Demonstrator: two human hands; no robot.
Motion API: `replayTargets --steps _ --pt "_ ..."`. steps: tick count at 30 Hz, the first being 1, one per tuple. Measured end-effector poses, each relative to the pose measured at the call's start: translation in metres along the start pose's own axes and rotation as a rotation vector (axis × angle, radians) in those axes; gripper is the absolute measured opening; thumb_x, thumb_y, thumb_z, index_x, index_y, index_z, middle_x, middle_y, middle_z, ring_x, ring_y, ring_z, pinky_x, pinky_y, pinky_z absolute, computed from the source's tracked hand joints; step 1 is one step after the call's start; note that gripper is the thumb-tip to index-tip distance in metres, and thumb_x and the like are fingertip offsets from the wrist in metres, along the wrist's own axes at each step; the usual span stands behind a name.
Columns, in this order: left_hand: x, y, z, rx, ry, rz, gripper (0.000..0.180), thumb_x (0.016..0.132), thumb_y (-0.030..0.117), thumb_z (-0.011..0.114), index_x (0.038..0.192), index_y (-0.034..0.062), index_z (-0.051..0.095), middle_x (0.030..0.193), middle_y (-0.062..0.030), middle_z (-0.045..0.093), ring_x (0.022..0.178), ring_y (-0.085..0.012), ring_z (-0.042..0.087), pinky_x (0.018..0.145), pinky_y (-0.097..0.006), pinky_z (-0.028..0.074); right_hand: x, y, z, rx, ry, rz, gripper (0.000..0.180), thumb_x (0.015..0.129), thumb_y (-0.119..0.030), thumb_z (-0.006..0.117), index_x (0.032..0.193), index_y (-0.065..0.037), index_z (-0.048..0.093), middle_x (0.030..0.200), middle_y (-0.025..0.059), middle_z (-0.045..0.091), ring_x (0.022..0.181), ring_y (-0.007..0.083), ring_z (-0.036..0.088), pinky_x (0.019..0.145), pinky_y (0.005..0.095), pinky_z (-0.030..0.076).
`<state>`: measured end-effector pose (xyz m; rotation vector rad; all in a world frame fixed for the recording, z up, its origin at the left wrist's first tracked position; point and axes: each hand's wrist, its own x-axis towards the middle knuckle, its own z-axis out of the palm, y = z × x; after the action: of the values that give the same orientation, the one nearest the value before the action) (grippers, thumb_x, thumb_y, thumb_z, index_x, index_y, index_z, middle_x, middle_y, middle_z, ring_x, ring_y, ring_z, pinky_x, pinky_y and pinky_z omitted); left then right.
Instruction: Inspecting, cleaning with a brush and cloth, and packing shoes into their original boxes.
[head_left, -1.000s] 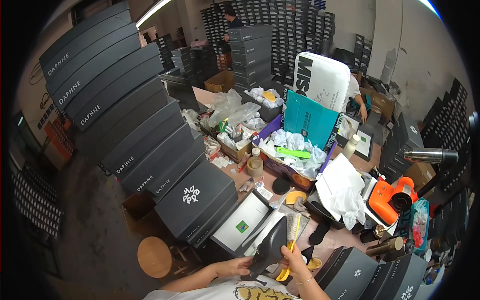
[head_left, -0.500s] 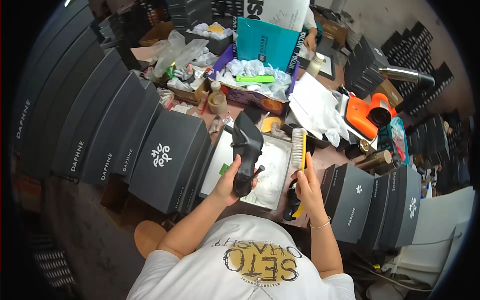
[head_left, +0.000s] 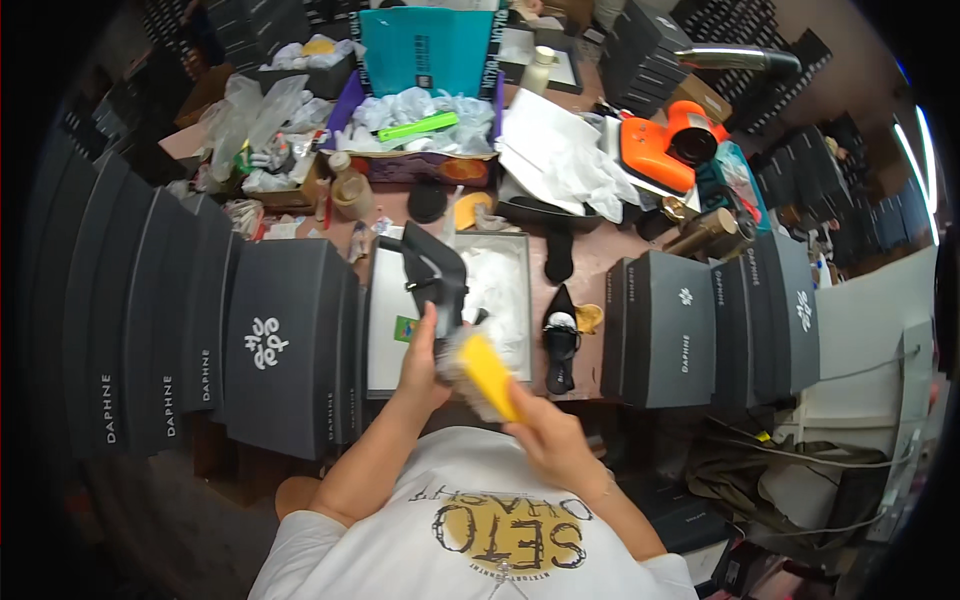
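A black high-heeled shoe (head_left: 436,275) is gripped in my left hand (head_left: 422,362), its toe pointing away from me. My right hand (head_left: 548,432) is closed on a yellow-backed brush (head_left: 486,374). The brush's pale bristles are against the heel end of the shoe, blurred by motion. Beneath both hands lies an open shoe box (head_left: 525,300) with white paper (head_left: 490,282) inside. To its right on the table rests a second black shoe (head_left: 561,340) with white stuffing, beside a tan cloth (head_left: 589,318).
Dark shoe boxes stand in rows at left (head_left: 285,340) and right (head_left: 672,325). Farther back are a purple box (head_left: 420,168) of crumpled paper, a small bottle (head_left: 350,190), an orange device (head_left: 655,152) and a white sheet (head_left: 545,150).
My right hand has swung the brush left and down onto the shoe. The view has turned right, and the second shoe now shows fully on the table.
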<state>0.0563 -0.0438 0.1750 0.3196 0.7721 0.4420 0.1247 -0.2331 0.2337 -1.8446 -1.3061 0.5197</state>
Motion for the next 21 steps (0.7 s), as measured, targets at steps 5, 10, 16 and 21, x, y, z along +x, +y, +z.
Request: replayTargets --steps 5,10,16,21 --pt "-0.001 0.014 -0.025 0.381 0.0 0.241 0.036 0.094 0.044 0.051 0.092 0.0082 0.056 0.074 -0.0044 0.058 0.059 -0.0111 0.056 0.047 -0.025 0.048 -0.046 0.077 0.002 -0.082 -0.012 0.098 0.063 0.087 -0.027 0.063 0.14 -0.008 0.036 0.103 0.0178 0.062 0.084 0.0352 0.064 0.07 0.0371 0.051" --pt "0.036 0.007 -0.105 1.405 0.233 0.601 0.043 0.091 0.024 0.057 0.125 0.0001 0.047 0.105 -0.0158 0.057 0.099 -0.0269 0.056 0.088 -0.036 0.044 -0.06 0.179 -0.011 0.201 0.407 0.681 0.054 0.078 -0.026 0.075 0.116 0.0 0.048 0.091 0.0106 0.062 0.079 0.02 0.062 0.072 0.0322 0.049" --pt "0.005 -0.036 -0.056 1.422 -0.038 0.736 0.051 0.084 0.012 0.063 0.131 -0.0001 0.046 0.131 -0.0228 0.045 0.124 -0.0332 0.044 0.102 -0.04 0.036 -0.046 0.238 0.047 0.752 0.501 0.96 0.041 0.082 -0.018 0.071 0.112 -0.003 0.048 0.076 0.0002 0.053 0.052 0.0075 0.046 0.042 0.0247 0.038" --pt "0.021 -0.09 -0.005 1.027 -0.225 0.241 0.067 0.092 0.035 0.056 0.145 0.01 0.024 0.146 -0.0175 0.027 0.13 -0.0316 0.035 0.103 -0.04 0.033 -0.047 0.185 0.017 0.145 0.418 0.358 0.044 0.078 -0.007 0.07 0.115 -0.001 0.048 0.089 0.0074 0.062 0.074 0.0187 0.063 0.068 0.0314 0.05"
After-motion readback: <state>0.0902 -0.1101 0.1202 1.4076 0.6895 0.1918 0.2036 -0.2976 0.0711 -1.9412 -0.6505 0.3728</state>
